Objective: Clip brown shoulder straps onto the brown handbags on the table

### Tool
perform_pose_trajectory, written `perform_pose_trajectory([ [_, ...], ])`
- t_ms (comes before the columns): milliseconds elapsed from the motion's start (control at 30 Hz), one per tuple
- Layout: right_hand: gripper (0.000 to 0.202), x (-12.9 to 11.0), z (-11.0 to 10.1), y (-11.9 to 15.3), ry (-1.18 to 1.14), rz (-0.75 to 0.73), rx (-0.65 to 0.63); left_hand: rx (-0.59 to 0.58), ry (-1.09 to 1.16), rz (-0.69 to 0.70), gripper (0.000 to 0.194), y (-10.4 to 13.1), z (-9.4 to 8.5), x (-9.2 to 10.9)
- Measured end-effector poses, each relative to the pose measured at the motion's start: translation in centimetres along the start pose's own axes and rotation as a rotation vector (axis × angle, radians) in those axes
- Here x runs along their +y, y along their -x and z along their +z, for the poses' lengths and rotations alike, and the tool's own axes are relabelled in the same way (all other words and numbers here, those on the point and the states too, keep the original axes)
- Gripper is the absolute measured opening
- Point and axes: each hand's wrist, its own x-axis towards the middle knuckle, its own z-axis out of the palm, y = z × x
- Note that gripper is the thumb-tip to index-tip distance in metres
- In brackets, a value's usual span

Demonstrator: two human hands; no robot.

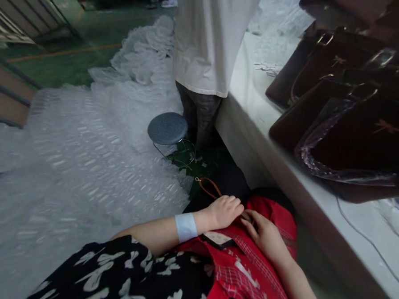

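My left hand [224, 212] is closed over my lap, its fingers wrapped round a narrow brown leather strap [209, 186]. Beyond the knuckles the strap forms a loop with a small metal clasp at its far end. My right hand [265, 233] meets it from the other side, fingers bent and fingertips pinched by the left fist, seemingly on the strap's other end, mostly hidden. Beneath both hands lies a red plaid apron [247, 259]. A flat dark-edged thing with a pale face [219, 238] rests in the apron under my left wrist.
To the right, dark brown handbags [354, 131] stand on a white table [320, 196] with a thin cable. A person in a pale shirt [208, 43] stands ahead, by a round blue stool [167, 128]. Clear plastic packing [95, 148] heaps over the floor at left.
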Motion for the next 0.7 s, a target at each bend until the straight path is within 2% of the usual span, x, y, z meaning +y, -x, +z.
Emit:
perform_pose_trajectory([
  [67,0.035,0.1,0.7,0.0,0.005,0.028,-0.011,0.011,-0.017,-0.004,0.019,0.4,0.3,-0.4],
  [133,0.036,0.4,0.6,0.5,0.046,0.046,0.008,0.028,-0.04,0.019,0.019,0.6,0.1,-1.2],
  [333,0.035,0.2,-1.9,2.5,0.159,0.003,0.082,0.139,-0.122,0.156,0.021,0.4,-1.3,-3.8],
  [467,0.033,-0.4,-3.1,3.7,0.18,-0.014,0.13,0.19,-0.148,0.196,0.022,0.8,-1.4,-5.3],
  [600,0.033,-0.5,-4.2,4.5,0.177,0.016,0.119,0.137,-0.106,0.161,0.024,1.1,-2.2,-5.8],
  [700,0.033,-0.3,-5.8,4.7,0.155,0.035,0.149,0.044,0.109,0.047,0.02,0.3,-4.4,-5.2],
])
